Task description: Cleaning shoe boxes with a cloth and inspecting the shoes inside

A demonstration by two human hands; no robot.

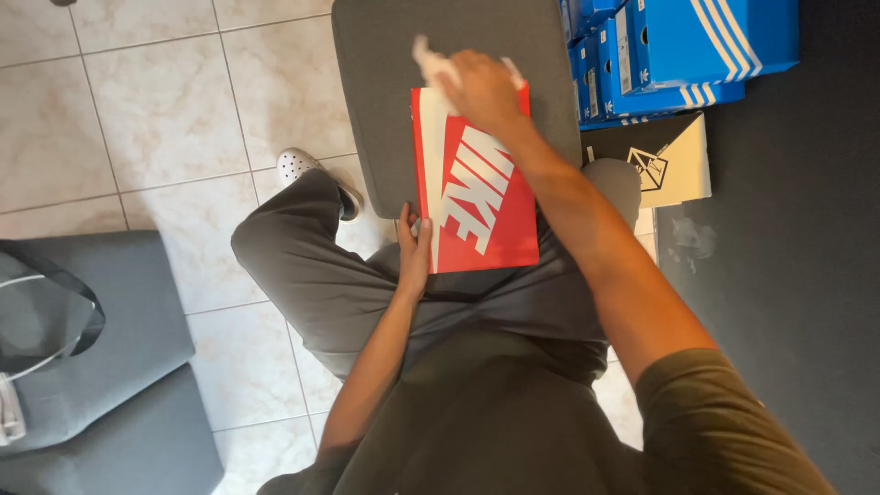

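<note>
Flat red-and-white cardboard shoebox (pixel 477 183) on lap, far end on grey padded stool (pixel 385 82). Left hand (pixel 414 252) flat against box edge at 9 o'clock, fingers loose. Right hand (pixel 481 87) at 12 o'clock, clenched on white crumpled cloth (pixel 431 62), possibly tissue.

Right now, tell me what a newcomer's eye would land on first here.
First the bright red shoebox at the centre, lying across the seated person's lap and the edge of a grey padded seat. The left hand steadies its near left edge, while the right hand presses a crumpled white cloth or paper at its far end. Next, the stack of blue striped boxes at the upper right, above a tan box.
</note>
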